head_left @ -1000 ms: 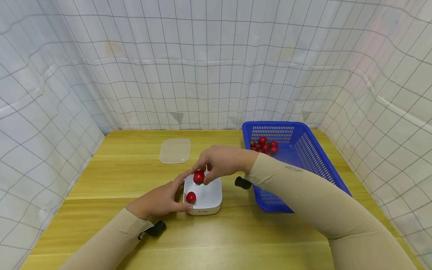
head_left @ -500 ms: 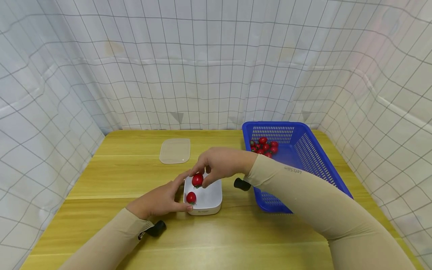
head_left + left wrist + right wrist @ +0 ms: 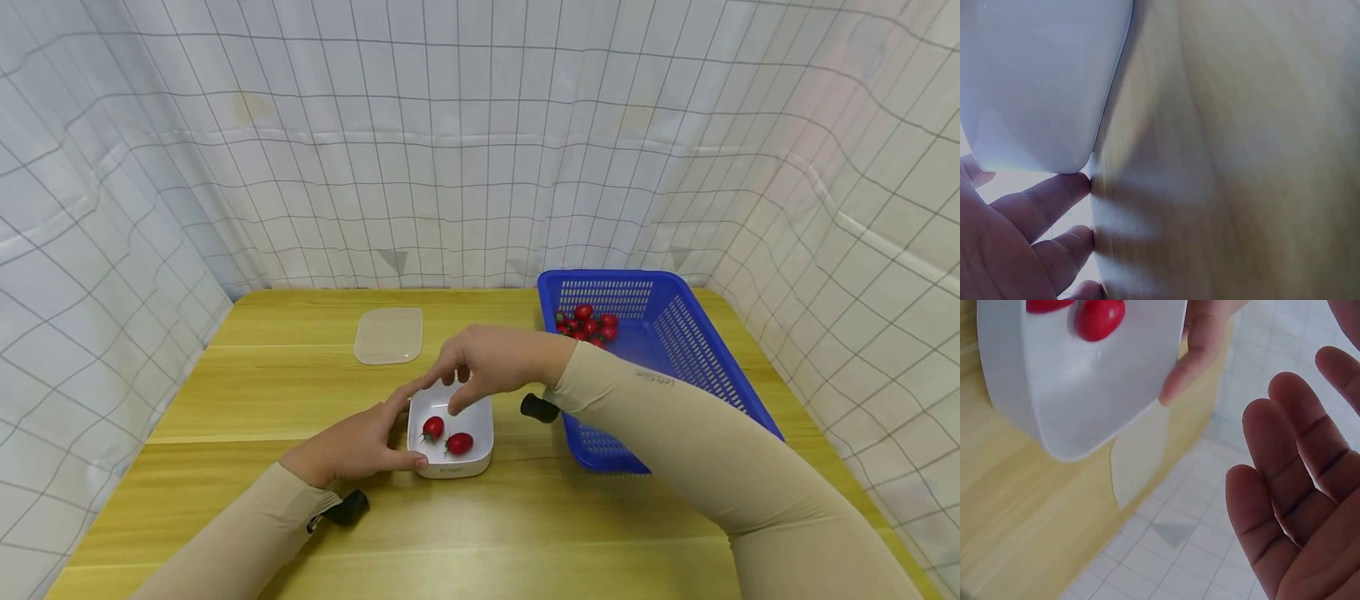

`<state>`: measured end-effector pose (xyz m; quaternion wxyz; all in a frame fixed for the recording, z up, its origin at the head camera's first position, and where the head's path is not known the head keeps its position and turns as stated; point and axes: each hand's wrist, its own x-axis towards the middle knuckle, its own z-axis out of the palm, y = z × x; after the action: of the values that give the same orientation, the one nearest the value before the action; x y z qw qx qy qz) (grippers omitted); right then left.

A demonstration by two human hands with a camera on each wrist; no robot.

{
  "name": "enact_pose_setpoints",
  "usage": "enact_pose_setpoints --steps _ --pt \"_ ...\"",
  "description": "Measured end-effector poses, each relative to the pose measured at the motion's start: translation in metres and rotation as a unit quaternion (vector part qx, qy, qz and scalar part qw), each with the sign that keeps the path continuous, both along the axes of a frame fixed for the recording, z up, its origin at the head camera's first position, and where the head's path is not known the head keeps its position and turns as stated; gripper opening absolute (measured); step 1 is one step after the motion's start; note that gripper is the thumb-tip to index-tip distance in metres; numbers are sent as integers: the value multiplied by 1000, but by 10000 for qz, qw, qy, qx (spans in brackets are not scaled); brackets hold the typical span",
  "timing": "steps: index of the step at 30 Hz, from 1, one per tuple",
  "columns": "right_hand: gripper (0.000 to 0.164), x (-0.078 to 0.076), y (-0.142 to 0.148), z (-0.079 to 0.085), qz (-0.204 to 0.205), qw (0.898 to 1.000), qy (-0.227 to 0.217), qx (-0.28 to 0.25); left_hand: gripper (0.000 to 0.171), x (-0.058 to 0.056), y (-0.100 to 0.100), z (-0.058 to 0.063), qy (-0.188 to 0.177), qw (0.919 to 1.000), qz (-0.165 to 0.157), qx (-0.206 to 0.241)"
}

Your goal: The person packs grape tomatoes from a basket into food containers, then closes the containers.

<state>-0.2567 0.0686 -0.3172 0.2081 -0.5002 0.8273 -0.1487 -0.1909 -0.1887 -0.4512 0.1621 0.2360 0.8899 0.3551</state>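
A white square container (image 3: 453,470) stands on the wooden table, two cherry tomatoes inside. One cherry tomato (image 3: 433,428) lies toward its left side; the other cherry tomato (image 3: 459,443) lies near the front wall. My left hand (image 3: 356,446) holds the container from the left, thumb on the front corner and index finger at the back corner. Over the back of the container hovers my right hand (image 3: 498,358), fingers parted and nothing between them. In the right wrist view, the fingers (image 3: 1272,437) are apart from the container and hold nothing.
A blue perforated basket (image 3: 701,367) stands at the right, with several cherry tomatoes (image 3: 591,327) in its back left corner, partly behind my right forearm. A flat translucent lid (image 3: 389,335) lies behind the container. Gridded white curtain (image 3: 480,150) surrounds the table.
My right hand has let go of its cherry tomato, which now lies in the container. The tomatoes inside have shifted. The left hand has stayed in place.
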Motion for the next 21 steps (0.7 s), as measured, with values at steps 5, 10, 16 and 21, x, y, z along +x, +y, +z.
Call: enact_pose_setpoints --steps 5,10,16,21 --pt "44 -15 22 9 -638 9978 -68 -184 113 0 0 -1 44 9999 -6 -95" --pt "43 -45 66 11 -1719 9833 98 -593 114 0 0 0 21 9999 27 -116" --pt "45 -83 125 -5 -2953 9522 116 -777 114 0 1 2 19 10000 21 -92" --pt "47 -104 155 -27 -3303 9421 296 -488 114 1 0 1 -7 10000 6 -53"
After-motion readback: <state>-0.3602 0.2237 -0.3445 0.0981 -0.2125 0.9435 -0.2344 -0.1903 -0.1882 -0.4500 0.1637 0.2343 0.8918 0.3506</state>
